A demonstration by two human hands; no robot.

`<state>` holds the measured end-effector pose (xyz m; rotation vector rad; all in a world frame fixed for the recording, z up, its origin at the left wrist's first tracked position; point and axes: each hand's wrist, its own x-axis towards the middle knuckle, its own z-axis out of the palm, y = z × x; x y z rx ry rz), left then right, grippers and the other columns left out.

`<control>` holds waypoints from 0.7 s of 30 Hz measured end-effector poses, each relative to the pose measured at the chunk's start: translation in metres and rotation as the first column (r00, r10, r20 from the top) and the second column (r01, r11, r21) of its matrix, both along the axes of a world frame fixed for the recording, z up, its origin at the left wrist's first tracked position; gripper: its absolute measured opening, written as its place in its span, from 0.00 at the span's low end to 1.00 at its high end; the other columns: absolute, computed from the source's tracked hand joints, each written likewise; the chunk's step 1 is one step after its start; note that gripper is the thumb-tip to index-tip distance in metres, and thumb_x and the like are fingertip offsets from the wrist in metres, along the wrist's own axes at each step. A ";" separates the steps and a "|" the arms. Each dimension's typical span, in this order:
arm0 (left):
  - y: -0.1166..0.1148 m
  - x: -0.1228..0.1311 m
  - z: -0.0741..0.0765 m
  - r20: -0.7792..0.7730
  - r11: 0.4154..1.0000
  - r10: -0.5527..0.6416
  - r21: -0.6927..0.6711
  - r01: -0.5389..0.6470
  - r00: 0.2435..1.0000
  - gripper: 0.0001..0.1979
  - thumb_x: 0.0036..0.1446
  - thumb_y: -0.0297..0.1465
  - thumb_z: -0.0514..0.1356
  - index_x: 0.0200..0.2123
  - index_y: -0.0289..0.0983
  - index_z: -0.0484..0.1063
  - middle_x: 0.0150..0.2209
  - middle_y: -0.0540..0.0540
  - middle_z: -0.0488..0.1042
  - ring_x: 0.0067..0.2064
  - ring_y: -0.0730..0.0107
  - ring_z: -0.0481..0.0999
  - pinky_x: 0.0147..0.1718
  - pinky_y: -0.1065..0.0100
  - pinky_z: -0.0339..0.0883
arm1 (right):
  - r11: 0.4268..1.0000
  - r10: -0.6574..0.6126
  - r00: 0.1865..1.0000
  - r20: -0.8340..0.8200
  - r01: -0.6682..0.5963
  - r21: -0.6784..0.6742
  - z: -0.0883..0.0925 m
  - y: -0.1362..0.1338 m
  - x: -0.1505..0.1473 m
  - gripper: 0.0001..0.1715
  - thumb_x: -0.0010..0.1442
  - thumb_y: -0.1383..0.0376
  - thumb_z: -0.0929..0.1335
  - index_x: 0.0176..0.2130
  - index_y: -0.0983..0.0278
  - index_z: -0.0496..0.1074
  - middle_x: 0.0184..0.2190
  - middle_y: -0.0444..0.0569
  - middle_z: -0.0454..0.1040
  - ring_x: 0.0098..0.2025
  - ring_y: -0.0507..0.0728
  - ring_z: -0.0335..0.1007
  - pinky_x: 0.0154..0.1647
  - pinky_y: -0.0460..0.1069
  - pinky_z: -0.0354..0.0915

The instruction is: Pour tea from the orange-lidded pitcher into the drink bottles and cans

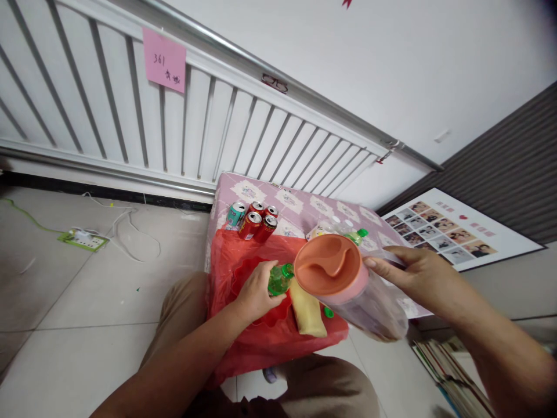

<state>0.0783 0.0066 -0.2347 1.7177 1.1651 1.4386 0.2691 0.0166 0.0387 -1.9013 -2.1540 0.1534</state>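
My left hand (257,293) is wrapped round a green bottle (278,280) above the red plastic sheet (235,351). In my right hand (411,271) is the handle of a clear pitcher (374,307) with an orange lid (328,265). The pitcher is tilted, its lid towards the mouth of the green bottle; whether they touch I cannot tell. Beneath the bottle sits a red container (274,313) with a wavy rim, partly hidden by my left hand. A folded yellow cloth (310,310) lies beside it, and a green cap (328,312) rests to the cloth's right.
Several cans (252,223) stand at the back left of the patterned tabletop (289,200). Behind the pitcher is another bottle with a green cap (362,233). A white radiator (243,128) runs behind the table. A framed photo board (452,229) leans at the right; a power strip (82,239) lies on the floor.
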 end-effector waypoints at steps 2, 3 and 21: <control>0.000 0.000 0.000 -0.004 1.000 0.003 0.008 -0.003 1.000 0.40 0.46 0.26 0.69 0.60 0.38 0.56 0.56 0.36 0.68 0.59 0.50 0.70 0.57 0.48 0.68 | 0.997 -0.024 1.000 0.012 0.025 -0.071 0.001 -0.001 -0.001 0.34 0.44 0.37 0.67 0.27 0.64 0.79 0.22 0.48 0.77 0.26 0.60 0.70 0.25 0.49 0.64; 0.000 0.000 0.000 -0.006 1.000 0.004 0.010 -0.004 1.000 0.40 0.46 0.27 0.69 0.60 0.38 0.56 0.56 0.36 0.68 0.59 0.50 0.70 0.57 0.48 0.68 | 0.995 -0.034 0.999 0.015 0.035 -0.093 0.002 -0.001 -0.001 0.35 0.44 0.36 0.66 0.28 0.65 0.79 0.23 0.48 0.77 0.27 0.60 0.70 0.26 0.50 0.64; 0.000 0.000 0.000 -0.026 1.000 0.001 0.002 -0.001 1.000 0.40 0.46 0.27 0.70 0.60 0.39 0.55 0.56 0.36 0.67 0.59 0.50 0.70 0.57 0.48 0.67 | 0.992 -0.047 0.999 0.003 0.047 -0.118 0.003 -0.001 -0.004 0.36 0.43 0.35 0.67 0.28 0.64 0.79 0.25 0.49 0.78 0.30 0.63 0.72 0.29 0.51 0.64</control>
